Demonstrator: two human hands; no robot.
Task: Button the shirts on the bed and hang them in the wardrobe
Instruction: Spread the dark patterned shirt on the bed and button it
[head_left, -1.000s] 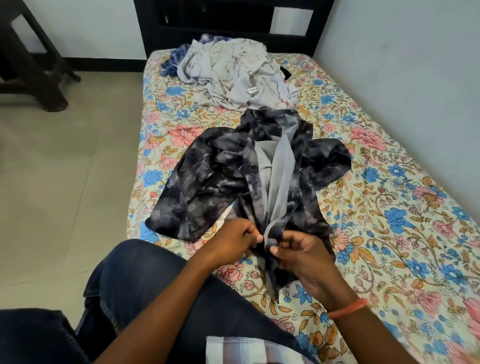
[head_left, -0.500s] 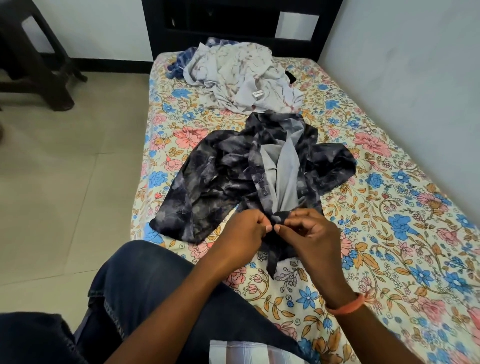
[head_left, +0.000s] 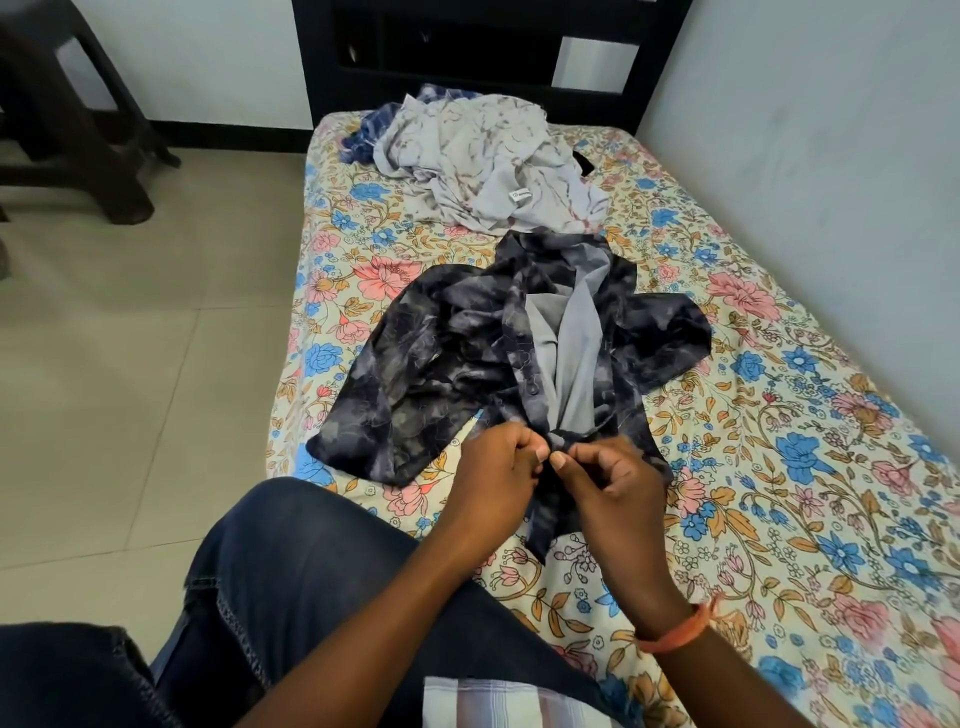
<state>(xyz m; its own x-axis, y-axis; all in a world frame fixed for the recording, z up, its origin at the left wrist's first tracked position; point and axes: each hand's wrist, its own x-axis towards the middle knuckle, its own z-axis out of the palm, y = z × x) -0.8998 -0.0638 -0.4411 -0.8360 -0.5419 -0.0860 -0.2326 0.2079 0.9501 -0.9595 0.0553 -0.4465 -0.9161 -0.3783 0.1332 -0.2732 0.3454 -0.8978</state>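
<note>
1. The left hand (head_left: 493, 467) has its fingers curled tight, thumb and fingertips pinching the left front edge of the dark patterned shirt (head_left: 441, 364) near its lower end.
2. The right hand (head_left: 618, 493) meets it thumb to thumb, its fingers likewise curled and pinching the opposite front edge, so the two edges are drawn together right between the fingertips.
3. Whether a button sits under the fingertips cannot be told (the thumbs cover the spot).
4. Just beyond the fingers the shirt front gapes open, showing its plain grey inside, with one dark button (head_left: 532, 388) visible on the placket a little past the left thumb.
5. The shirt lies spread on the floral bedsheet (head_left: 779, 467), sleeves thrown out to either side of the hands, its tail running back under the right palm.
6. Farther beyond the fingers, near the dark headboard (head_left: 467, 52), a pale marbled shirt (head_left: 483, 156) lies crumpled with a blue patterned garment (head_left: 374, 124) showing at its left edge.
7. An orange band (head_left: 675, 631) circles the right wrist.
</note>
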